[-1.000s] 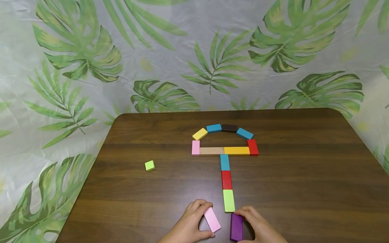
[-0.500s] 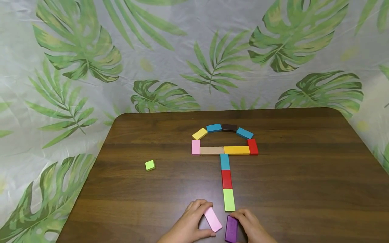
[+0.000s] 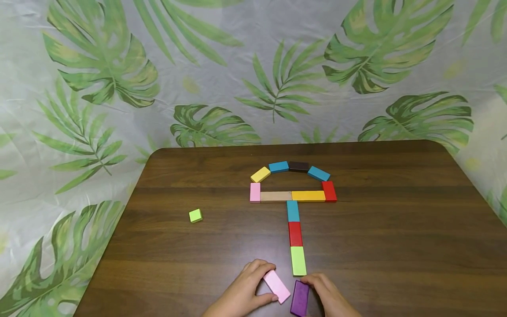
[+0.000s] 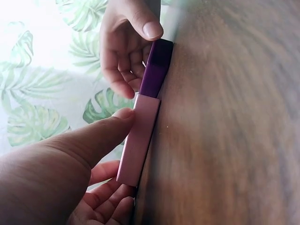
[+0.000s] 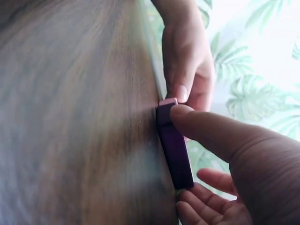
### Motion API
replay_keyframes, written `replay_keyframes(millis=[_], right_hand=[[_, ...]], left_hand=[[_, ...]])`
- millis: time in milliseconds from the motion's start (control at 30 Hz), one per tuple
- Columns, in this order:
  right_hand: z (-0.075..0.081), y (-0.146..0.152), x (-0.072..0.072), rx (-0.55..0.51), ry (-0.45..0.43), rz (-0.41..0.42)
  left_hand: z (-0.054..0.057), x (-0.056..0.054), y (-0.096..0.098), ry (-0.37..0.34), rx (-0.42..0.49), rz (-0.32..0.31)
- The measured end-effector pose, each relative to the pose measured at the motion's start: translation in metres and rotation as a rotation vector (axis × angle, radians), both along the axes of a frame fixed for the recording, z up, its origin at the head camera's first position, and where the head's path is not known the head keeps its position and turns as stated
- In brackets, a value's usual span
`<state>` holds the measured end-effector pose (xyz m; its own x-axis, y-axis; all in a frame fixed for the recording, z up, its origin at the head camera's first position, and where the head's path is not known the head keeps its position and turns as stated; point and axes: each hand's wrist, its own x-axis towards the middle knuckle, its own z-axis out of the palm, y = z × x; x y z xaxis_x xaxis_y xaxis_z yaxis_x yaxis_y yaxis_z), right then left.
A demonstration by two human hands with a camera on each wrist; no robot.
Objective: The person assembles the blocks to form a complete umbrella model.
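A pink building block point(image 3: 277, 286) lies slanted near the table's front; my left hand point(image 3: 248, 289) holds it, thumb at the near end and fingers at the far end. Just right of it is a purple building block point(image 3: 299, 298), held by my right hand point(image 3: 329, 294) with a finger at its far corner. Its near end is partly cut off below. In the left wrist view, my thumb presses one end of the pink block point(image 4: 139, 140) and fingers touch the other. The right wrist view shows my thumb and fingers on the purple block point(image 5: 176, 150). A light-green block point(image 3: 298, 260) lies just beyond.
Teal point(image 3: 293, 211) and red blocks point(image 3: 295, 234) continue the line up to a beige block point(image 3: 276, 196) and yellow block point(image 3: 308, 196). Several blocks arch behind these. A small green cube point(image 3: 195, 215) sits left on the wooden table point(image 3: 396, 229). Leaf-patterned cloth point(image 3: 222, 79) hangs behind.
My right hand has moved the purple block left, closer to the pink one and slightly tilted. The pink block has turned a little in my left hand. Other blocks stay put.
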<state>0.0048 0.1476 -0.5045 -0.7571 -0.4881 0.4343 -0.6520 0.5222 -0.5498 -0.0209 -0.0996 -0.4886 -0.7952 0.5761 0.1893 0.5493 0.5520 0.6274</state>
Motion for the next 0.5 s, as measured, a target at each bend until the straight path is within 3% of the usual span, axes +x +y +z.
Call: replay_keyframes(millis=[167, 500], right_hand=[[0.0004, -0.0034, 0.0018, -0.007, -0.048, -0.035], [-0.0052, -0.007, -0.0016, -0.085, 0.036, -0.03]], left_hand=[[-0.0001, -0.0006, -0.0004, 0.015, 0.0, -0.004], [-0.0021, -0.0014, -0.001, 0.021, 0.006, -0.01]])
